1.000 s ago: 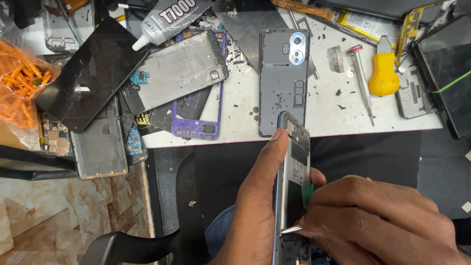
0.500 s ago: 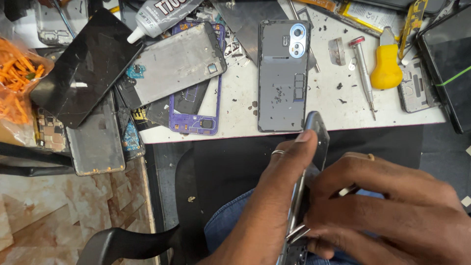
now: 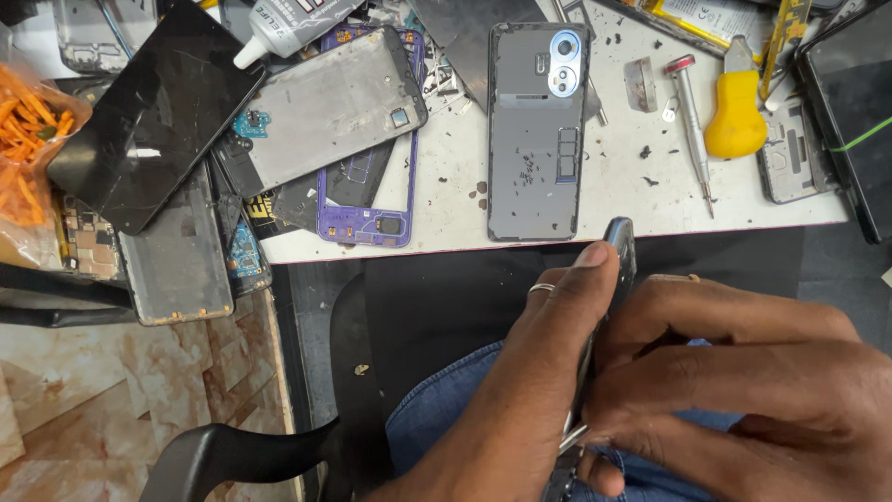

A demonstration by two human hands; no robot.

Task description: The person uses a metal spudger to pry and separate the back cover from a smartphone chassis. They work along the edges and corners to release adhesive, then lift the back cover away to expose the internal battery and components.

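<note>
At the far left a clear bag of orange snacks lies at the edge of the white counter, with a cracked black screen tilted beside it. Right of that, a grey metal plate rests across a purple frame, and the nozzle of a glue tube points down-left above them. A grey back cover with a blue camera ring lies flat near the middle of the counter.

Below the counter's edge, over a lap in blue jeans, the left hand holds a phone upright and edge-on, its fingers pressed together along the left face, one wearing a ring. Only the dark upper corner of the phone shows clearly between the two hands. The right hand is curled against the phone's other side, pinching a thin metal tool at the seam low down.

Further right on the counter lie a red-capped screwdriver and a yellow-handled tool.
</note>
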